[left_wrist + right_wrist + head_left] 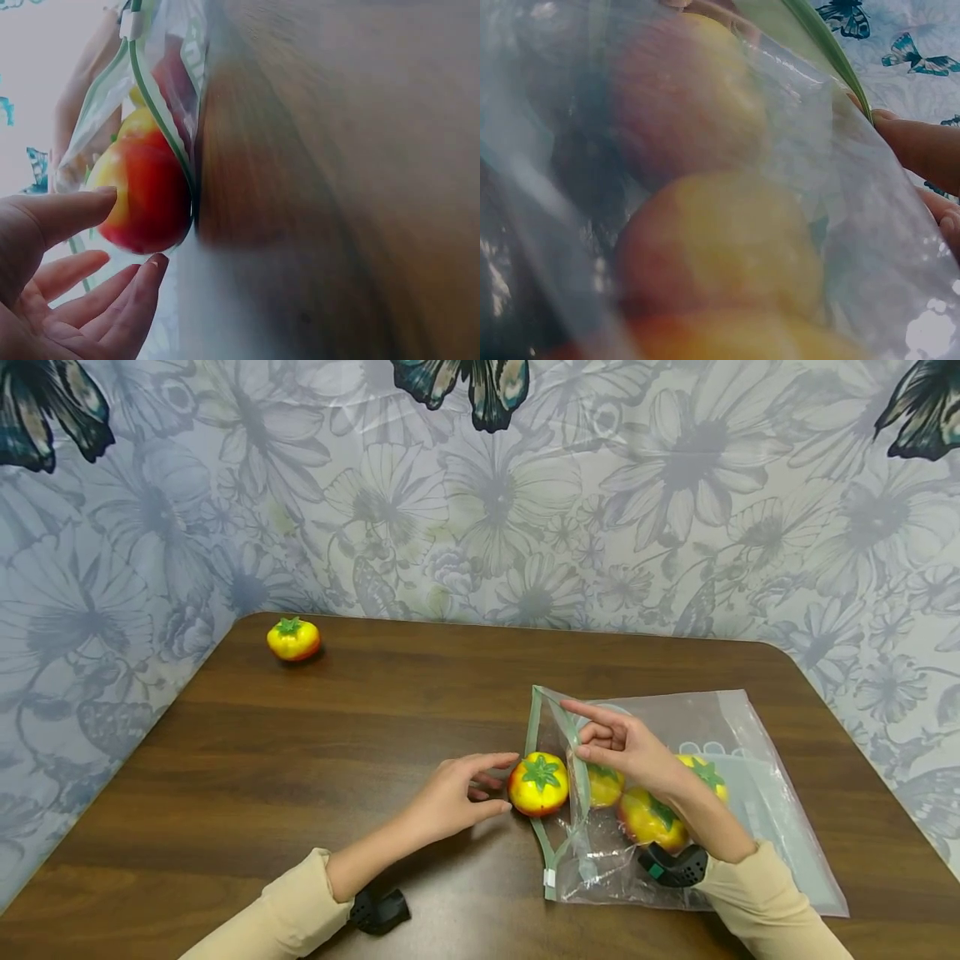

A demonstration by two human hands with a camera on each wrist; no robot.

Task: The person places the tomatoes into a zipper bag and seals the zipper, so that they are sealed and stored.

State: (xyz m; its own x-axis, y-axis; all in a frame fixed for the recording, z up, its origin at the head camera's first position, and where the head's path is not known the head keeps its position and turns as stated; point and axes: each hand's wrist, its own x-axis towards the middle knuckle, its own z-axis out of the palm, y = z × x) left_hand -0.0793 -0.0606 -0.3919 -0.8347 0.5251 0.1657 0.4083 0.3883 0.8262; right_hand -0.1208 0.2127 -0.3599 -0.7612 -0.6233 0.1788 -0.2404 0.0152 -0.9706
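A clear zip bag (757,710) with a green-edged mouth lies on the table, its mouth facing left. My right hand (633,752) pinches the upper rim of that mouth between thumb and fingers, lifting it. At the mouth sits a yellow-and-red persimmon-like fruit (538,783) with a green leafy top. My left hand (457,797) is beside it, fingers and thumb spread at its left side; in the left wrist view the thumb (75,214) overlaps the fruit (146,195). Several similar fruits (652,820) lie inside the bag, partly hidden by the right arm.
One more such fruit (293,639) stands at the table's far left corner. A white slider (550,878) is at the near end of the bag's zip. The brown wooden table (337,718) ends at a flowered wall covering (495,527) with butterflies.
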